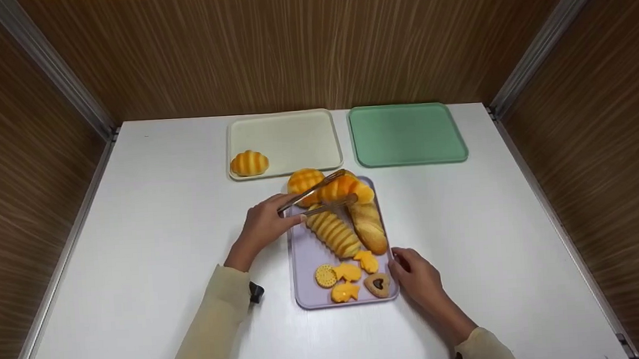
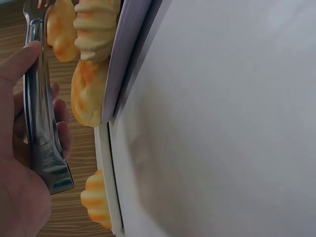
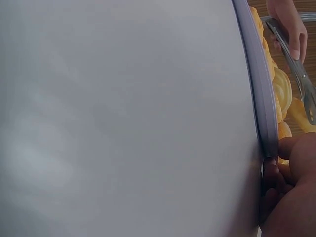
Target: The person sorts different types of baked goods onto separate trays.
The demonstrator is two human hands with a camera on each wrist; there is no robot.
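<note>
My left hand [image 1: 266,221] grips metal tongs [image 2: 39,108], their arms spread. The tips lie on either side of an orange croissant [image 1: 338,188] at the far end of a lilac tray [image 1: 309,291]; I cannot tell whether they touch it. My right hand [image 1: 418,276] holds the tray's right rim, thumb above and fingers beneath in the right wrist view. Around the croissant are a round bun [image 1: 304,183], a ridged bread [image 1: 334,234] and a long loaf [image 1: 369,229]. Nearer me lie several fish-shaped crackers [image 1: 344,292], a round cracker [image 1: 326,276] and a heart cookie [image 1: 377,285].
Behind the lilac tray stands a cream tray [image 1: 295,139] with a striped roll [image 1: 250,163] in its near left corner. A green tray [image 1: 408,135] sits to its right. Wood-patterned panels [image 1: 300,47] border the white table [image 1: 177,210] at the back and sides.
</note>
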